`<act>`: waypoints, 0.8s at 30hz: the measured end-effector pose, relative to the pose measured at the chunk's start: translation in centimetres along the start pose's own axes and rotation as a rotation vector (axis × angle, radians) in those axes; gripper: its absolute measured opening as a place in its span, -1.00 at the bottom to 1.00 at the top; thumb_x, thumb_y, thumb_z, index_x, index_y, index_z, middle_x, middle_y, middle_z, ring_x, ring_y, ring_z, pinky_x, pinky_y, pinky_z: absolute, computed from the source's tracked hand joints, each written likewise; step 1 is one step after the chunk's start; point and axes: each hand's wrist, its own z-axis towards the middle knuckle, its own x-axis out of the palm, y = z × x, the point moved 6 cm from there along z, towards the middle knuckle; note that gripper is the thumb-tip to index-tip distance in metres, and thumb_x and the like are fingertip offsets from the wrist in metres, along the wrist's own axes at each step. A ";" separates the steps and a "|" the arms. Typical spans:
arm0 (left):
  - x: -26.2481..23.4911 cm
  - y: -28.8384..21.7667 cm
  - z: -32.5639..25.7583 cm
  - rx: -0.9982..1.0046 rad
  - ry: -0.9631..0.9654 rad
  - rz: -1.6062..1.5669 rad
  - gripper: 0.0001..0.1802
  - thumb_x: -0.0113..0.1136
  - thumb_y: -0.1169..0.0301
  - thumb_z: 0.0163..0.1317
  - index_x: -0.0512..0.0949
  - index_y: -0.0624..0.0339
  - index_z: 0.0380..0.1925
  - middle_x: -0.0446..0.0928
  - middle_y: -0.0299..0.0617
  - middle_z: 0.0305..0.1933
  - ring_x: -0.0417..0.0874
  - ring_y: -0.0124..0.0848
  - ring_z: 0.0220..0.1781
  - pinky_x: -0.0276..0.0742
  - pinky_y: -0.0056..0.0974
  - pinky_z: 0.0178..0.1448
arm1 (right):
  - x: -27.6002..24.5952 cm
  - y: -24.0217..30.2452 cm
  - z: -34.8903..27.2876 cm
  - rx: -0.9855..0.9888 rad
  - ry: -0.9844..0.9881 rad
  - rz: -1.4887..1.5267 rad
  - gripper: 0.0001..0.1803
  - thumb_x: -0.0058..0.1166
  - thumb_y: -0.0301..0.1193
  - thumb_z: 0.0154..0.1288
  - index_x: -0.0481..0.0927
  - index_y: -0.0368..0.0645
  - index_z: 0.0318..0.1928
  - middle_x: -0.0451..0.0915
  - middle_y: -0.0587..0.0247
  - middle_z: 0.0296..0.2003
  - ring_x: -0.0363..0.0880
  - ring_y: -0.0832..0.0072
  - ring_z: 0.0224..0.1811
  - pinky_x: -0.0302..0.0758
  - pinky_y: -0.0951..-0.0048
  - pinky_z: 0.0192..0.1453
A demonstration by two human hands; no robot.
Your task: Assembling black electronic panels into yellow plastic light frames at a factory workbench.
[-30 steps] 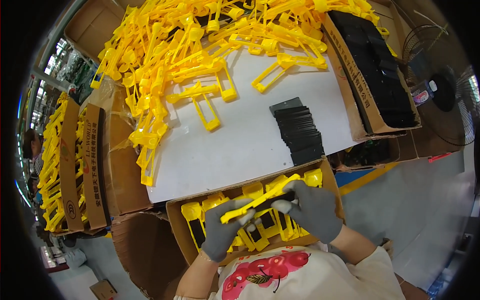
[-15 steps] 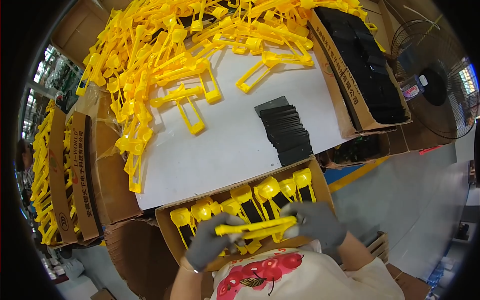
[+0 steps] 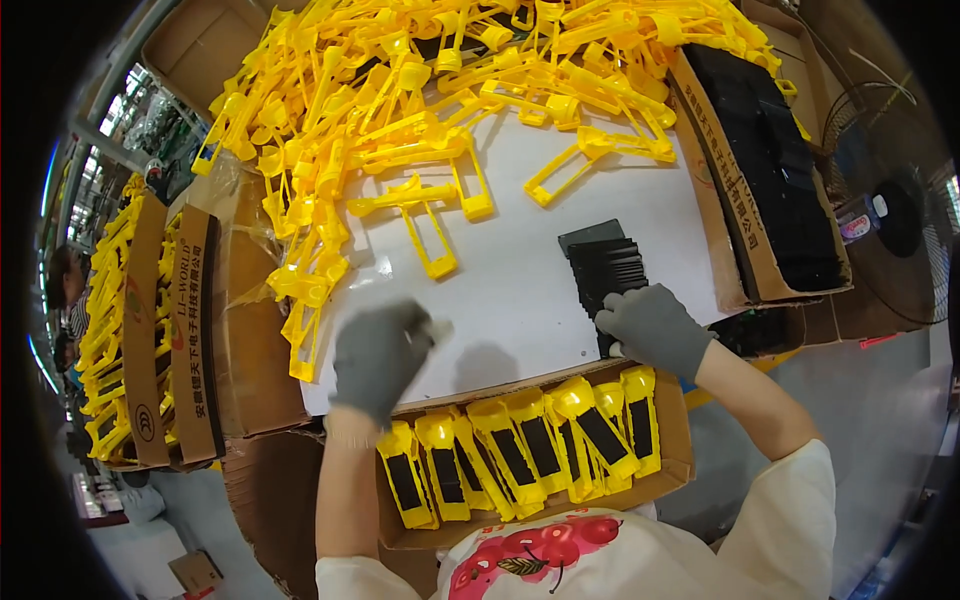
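My right hand point(image 3: 655, 325), in a grey glove, is closed over the near end of a fanned stack of thin black plates point(image 3: 605, 268) on the white tabletop. How many it pinches is hidden. My left hand point(image 3: 380, 360), also gloved, hovers over the table's near left part with its fingers bent. Motion smears their tips, and no held part can be made out there. Just below both hands, an open cardboard box point(image 3: 660, 487) holds several yellow plastic frames point(image 3: 535, 445) with black plates set in them.
Loose yellow frames point(image 3: 400, 90) pile up across the table's far side and down its left. At the right stands a carton of black plates point(image 3: 775, 170), with a fan point(image 3: 890, 210) beyond. Another carton point(image 3: 195, 330) with yellow frames is at far left.
The yellow frame that both hands held over the box is out of them. My right hand has gone forward to the black plates, my left forward and left over the table.
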 end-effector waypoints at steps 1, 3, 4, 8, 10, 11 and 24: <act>-0.4 1.8 2.5 -0.007 -0.121 0.003 -0.68 0.33 0.15 0.13 0.67 0.19 -0.32 0.66 -0.04 -0.39 0.68 -0.14 -0.34 0.55 -0.16 -0.18 | 0.0 0.1 -0.1 -0.013 -0.020 0.010 -0.74 0.36 -0.27 -0.06 0.55 -0.02 -0.40 0.53 0.30 -0.37 0.61 0.32 -0.35 0.55 0.31 -0.27; -0.9 4.8 6.6 -0.044 -0.256 0.109 -0.62 0.31 0.25 0.11 0.60 0.13 -0.07 0.63 0.01 -0.07 0.64 -0.10 -0.03 0.53 -0.16 0.06 | -0.9 0.5 0.2 -0.016 -0.015 0.073 -0.73 0.37 -0.27 -0.07 0.55 -0.04 -0.39 0.53 0.28 -0.38 0.62 0.29 -0.34 0.55 0.29 -0.27; -1.0 5.5 8.7 0.078 -0.339 0.174 -0.53 0.29 0.30 0.08 0.53 0.08 0.04 0.54 0.02 0.09 0.54 -0.08 0.12 0.48 -0.13 0.16 | -1.0 0.4 0.2 0.006 0.008 0.141 -0.71 0.38 -0.28 -0.08 0.55 -0.06 -0.38 0.52 0.26 -0.39 0.63 0.27 -0.34 0.55 0.26 -0.26; 0.5 7.6 15.0 0.154 -0.348 0.459 -0.37 0.15 0.45 0.06 0.40 -0.12 0.22 0.37 -0.02 0.33 0.34 -0.05 0.36 0.29 0.05 0.35 | -2.8 -0.3 -0.1 0.036 -0.017 0.320 -0.71 0.36 -0.28 -0.04 0.53 -0.09 -0.38 0.51 0.23 -0.40 0.62 0.25 -0.34 0.54 0.24 -0.27; 2.5 7.7 15.6 0.129 -0.229 0.552 -0.42 0.12 0.45 0.07 0.44 -0.15 0.18 0.41 -0.05 0.29 0.42 -0.11 0.29 0.33 0.00 0.27 | -4.0 -1.2 -0.9 0.091 -0.168 0.392 -0.73 0.35 -0.30 0.00 0.52 -0.12 -0.39 0.53 0.21 -0.41 0.60 0.22 -0.38 0.51 0.28 -0.30; 3.0 6.6 15.1 0.120 -0.144 0.494 -0.48 0.10 0.41 0.10 0.49 -0.25 0.13 0.43 -0.13 0.28 0.47 -0.09 0.25 0.28 0.06 0.27 | -4.1 -1.5 -1.6 0.101 -0.169 0.389 -0.73 0.35 -0.30 0.00 0.52 -0.12 -0.39 0.53 0.21 -0.41 0.60 0.22 -0.38 0.51 0.28 -0.30; 1.4 5.6 -0.6 0.092 -0.054 0.072 -0.25 0.43 0.38 -0.12 0.41 0.08 0.18 0.47 -0.07 0.20 0.46 -0.04 0.20 0.45 -0.09 0.23 | -5.7 -0.5 -7.8 0.424 -0.608 1.038 -0.81 0.25 -0.53 0.12 0.62 -0.22 -0.22 0.52 0.38 -0.44 0.37 0.72 -0.47 0.33 0.65 -0.36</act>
